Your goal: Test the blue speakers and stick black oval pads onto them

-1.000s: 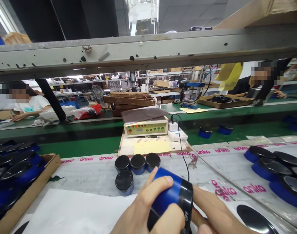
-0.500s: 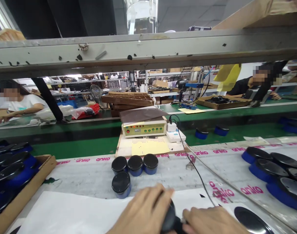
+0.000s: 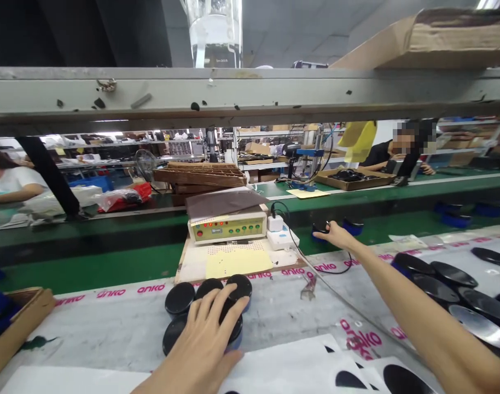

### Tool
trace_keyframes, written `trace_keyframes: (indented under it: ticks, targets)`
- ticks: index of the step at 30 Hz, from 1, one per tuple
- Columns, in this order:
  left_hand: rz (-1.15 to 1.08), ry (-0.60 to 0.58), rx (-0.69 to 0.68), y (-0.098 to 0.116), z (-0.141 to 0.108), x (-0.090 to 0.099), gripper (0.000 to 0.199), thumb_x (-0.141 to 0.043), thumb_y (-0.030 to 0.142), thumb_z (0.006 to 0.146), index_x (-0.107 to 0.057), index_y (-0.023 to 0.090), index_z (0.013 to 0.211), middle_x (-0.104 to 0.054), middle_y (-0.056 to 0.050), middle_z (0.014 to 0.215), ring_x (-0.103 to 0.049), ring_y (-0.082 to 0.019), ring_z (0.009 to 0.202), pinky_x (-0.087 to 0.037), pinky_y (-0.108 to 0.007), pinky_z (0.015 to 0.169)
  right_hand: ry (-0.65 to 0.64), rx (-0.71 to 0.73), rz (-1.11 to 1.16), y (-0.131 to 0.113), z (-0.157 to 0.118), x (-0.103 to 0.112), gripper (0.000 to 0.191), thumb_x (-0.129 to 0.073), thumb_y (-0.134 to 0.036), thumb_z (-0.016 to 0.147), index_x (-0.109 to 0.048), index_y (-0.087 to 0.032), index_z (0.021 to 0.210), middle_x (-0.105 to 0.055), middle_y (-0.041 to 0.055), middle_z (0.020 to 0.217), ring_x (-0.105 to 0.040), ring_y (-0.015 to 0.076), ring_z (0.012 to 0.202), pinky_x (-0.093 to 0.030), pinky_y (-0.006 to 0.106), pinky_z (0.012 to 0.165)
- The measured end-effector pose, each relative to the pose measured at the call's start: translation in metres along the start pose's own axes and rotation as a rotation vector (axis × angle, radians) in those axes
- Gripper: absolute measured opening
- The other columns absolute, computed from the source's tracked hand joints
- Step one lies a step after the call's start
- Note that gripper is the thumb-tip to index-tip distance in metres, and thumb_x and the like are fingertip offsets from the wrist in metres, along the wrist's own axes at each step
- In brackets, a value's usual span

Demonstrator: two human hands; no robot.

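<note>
My left hand (image 3: 204, 334) rests over a cluster of round black-topped blue pieces at the centre front, its fingers closed around one black-topped piece (image 3: 232, 328) partly hidden beneath them. Behind it sit other such pieces, among them a round one (image 3: 180, 298) at the left of the cluster. My right hand (image 3: 336, 234) reaches out over the green belt (image 3: 131, 254) with its thumb and fingers on a blue piece (image 3: 317, 231). Another blue piece (image 3: 352, 226) lies just right of that hand.
A control box (image 3: 228, 225) with lit buttons stands at the centre, a cable running right. Many black-topped pieces (image 3: 442, 287) lie at the right. A cardboard box (image 3: 24, 328) stands left. A metal shelf beam (image 3: 250, 93) crosses above. Two people sit beyond the belt.
My left hand has moved left and forward onto the cluster, which now has another piece. My right hand has let go of the dark object and reached forward to the belt. The view has shifted right.
</note>
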State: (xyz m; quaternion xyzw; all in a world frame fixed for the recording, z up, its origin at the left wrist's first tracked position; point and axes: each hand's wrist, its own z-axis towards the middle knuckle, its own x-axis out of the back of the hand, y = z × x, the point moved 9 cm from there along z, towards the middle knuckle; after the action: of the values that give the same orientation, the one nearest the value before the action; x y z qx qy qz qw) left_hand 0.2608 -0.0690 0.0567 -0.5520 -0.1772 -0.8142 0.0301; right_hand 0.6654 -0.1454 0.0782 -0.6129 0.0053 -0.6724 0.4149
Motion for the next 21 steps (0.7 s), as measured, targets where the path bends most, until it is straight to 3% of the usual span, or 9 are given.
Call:
trace_keyframes:
  ticks: [3,6,7,10,12,13,15,18,21]
  targets:
    - [-0.393,0.04,0.093,0.005,0.005,0.019,0.044,-0.055,0.029,0.083,-0.047,0.031,0.126,-0.043,-0.007,0.137,-0.038,-0.031,0.122,-0.036,-0.051,0.099,-0.019,0.031,0.046,-0.015,-0.007,-0.002,0.031,-0.068,-0.037,0.067,-0.041,-0.021,0.069,-0.062,0.0087,0.077,-0.057,0.021,0.07,-0.038,0.03,0.059]
    - [-1.009,0.044,0.315,0.01,0.019,0.023,0.045,-0.046,0.048,0.087,-0.045,0.028,0.127,-0.041,-0.01,0.136,-0.045,-0.027,0.117,-0.041,-0.045,0.095,-0.058,0.14,0.175,-0.054,-0.044,0.02,0.034,-0.056,-0.051,0.074,-0.038,-0.022,0.077,-0.062,0.0101,0.093,-0.057,0.0198,0.071,-0.039,0.028,0.056]
    - [-1.241,0.045,0.388,0.015,0.024,0.021,0.049,-0.041,0.053,0.088,-0.041,0.028,0.131,-0.04,-0.011,0.137,-0.047,-0.026,0.116,-0.043,-0.044,0.093,-0.109,0.209,0.247,-0.074,-0.065,0.027,0.035,-0.05,-0.055,0.077,-0.038,-0.023,0.081,-0.062,0.0081,0.1,-0.057,0.0179,0.07,-0.04,0.027,0.054]
    - [-1.834,-0.099,0.456,0.048,0.04,0.011,0.058,-0.031,0.059,0.089,-0.037,0.023,0.134,-0.046,-0.014,0.131,-0.055,-0.023,0.106,-0.047,-0.039,0.087,-0.529,0.588,0.686,-0.152,-0.158,0.04,0.043,-0.061,-0.051,0.072,-0.041,-0.023,0.096,-0.059,0.0076,0.109,-0.059,0.021,0.087,-0.048,0.027,0.063]
    - [-2.016,-0.284,0.418,0.072,0.041,0.008,0.059,-0.03,0.059,0.089,-0.046,0.018,0.129,-0.056,-0.014,0.12,-0.061,-0.02,0.093,-0.049,-0.036,0.082,-0.644,0.704,0.648,-0.179,-0.209,0.048,0.037,-0.062,-0.044,0.075,-0.042,-0.022,0.098,-0.06,0.0049,0.099,-0.06,0.0196,0.087,-0.05,0.027,0.067]
    - [-2.045,-0.343,0.405,0.078,0.038,0.008,0.059,-0.03,0.058,0.09,-0.051,0.016,0.125,-0.059,-0.014,0.115,-0.062,-0.019,0.09,-0.048,-0.034,0.081,-0.618,0.732,0.564,-0.184,-0.224,0.052,0.032,-0.058,-0.041,0.079,-0.043,-0.022,0.099,-0.06,0.0033,0.093,-0.061,0.0182,0.083,-0.051,0.027,0.068]
    - [-2.05,-0.338,0.425,0.075,0.029,0.01,0.057,-0.034,0.056,0.09,-0.056,0.014,0.12,-0.063,-0.012,0.11,-0.063,-0.018,0.089,-0.047,-0.032,0.084,-0.479,0.758,0.384,-0.186,-0.238,0.06,0.016,-0.044,-0.037,0.089,-0.045,-0.022,0.095,-0.059,0.0009,0.082,-0.06,0.0154,0.073,-0.051,0.026,0.064]
    - [-2.032,-0.205,0.494,0.055,0.015,0.016,0.05,-0.045,0.053,0.088,-0.058,0.015,0.118,-0.064,-0.01,0.11,-0.061,-0.018,0.095,-0.044,-0.03,0.089,-0.233,0.853,0.238,-0.187,-0.25,0.074,0.025,-0.027,-0.034,0.095,-0.049,-0.023,0.092,-0.062,0.003,0.083,-0.061,0.0168,0.073,-0.051,0.025,0.06]
    - [-1.999,-0.073,0.524,0.04,0.005,0.023,0.045,-0.054,0.05,0.083,-0.06,0.017,0.113,-0.065,-0.008,0.109,-0.057,-0.019,0.103,-0.043,-0.028,0.09,-0.068,1.016,0.164,-0.196,-0.273,0.08,0.021,-0.035,-0.033,0.094,-0.053,-0.024,0.094,-0.066,0.0044,0.09,-0.064,0.0182,0.077,-0.051,0.023,0.058]
